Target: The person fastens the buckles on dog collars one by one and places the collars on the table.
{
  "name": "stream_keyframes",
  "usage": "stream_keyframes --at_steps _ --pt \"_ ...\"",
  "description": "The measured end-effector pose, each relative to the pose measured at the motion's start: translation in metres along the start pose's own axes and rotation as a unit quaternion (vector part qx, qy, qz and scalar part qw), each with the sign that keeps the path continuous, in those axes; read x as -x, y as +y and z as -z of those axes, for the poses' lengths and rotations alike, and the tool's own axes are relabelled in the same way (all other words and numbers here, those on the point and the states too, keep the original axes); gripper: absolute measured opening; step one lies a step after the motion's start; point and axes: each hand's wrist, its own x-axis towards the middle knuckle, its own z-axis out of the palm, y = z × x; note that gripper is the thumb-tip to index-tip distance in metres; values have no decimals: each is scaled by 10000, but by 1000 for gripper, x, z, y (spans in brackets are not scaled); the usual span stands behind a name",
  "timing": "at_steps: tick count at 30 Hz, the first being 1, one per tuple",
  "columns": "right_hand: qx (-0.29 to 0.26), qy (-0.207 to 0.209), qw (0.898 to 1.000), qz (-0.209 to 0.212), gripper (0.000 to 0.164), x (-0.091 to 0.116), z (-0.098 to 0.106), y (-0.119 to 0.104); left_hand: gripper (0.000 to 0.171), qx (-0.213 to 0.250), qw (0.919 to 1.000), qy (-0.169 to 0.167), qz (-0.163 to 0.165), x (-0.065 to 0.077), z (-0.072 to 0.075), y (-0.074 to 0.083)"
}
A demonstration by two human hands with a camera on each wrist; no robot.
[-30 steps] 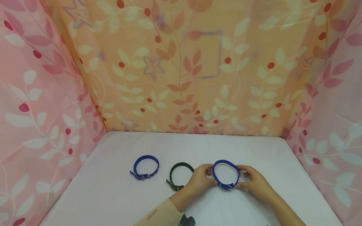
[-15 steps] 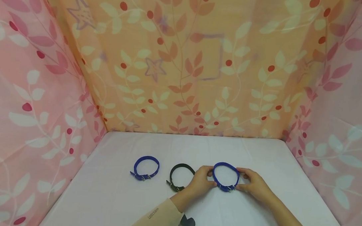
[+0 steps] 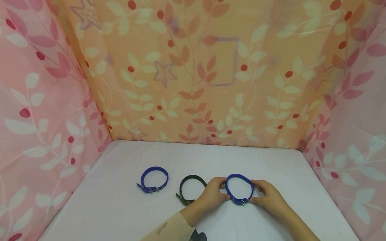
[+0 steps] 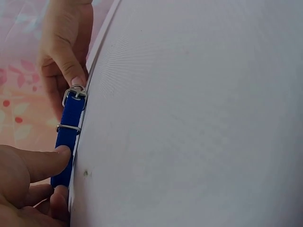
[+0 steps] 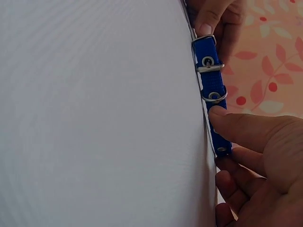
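Observation:
A blue buckled collar [image 3: 239, 201], closed into a ring, stands on the right half of the white table. My left hand [image 3: 213, 193] pinches its left side, and my right hand [image 3: 270, 198] pinches its right side. In the left wrist view the left thumb [image 4: 59, 158] presses on the blue strap [image 4: 71, 113], near a metal loop. The right wrist view shows the metal buckle [image 5: 210, 68], a D-ring [image 5: 215, 98] and the right thumb [image 5: 227, 119] lying against the band. Just left of my left hand is a dark green collar [image 3: 193, 177], partly hidden by that hand.
Another blue collar [image 3: 155, 168], also buckled into a ring, sits farther left on the white tabletop [image 3: 113, 217]. Leaf-patterned cloth walls [image 3: 194, 81] enclose the table at the back and both sides. Black devices [image 3: 199, 237] show at the wrists.
The head view has shifted slightly. Both hands keep their grip on the blue collar, and the other collars stay where they were.

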Motion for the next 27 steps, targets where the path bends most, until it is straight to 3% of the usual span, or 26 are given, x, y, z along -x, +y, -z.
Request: stream_keyframes --at_steps 10,13,21,27 --pt "368 84 9992 140 73 1 4 -4 70 -193 9986 -410 266 -3 7 8" --pt "463 107 9986 209 71 2 3 -5 71 -193 9988 -425 175 -1 8 9" --pt "833 433 9956 33 54 9 0 -16 54 -10 9988 -484 22 19 16 20" --pt "861 924 9920 24 38 14 0 -37 52 35 9973 -736 -28 35 35 38"
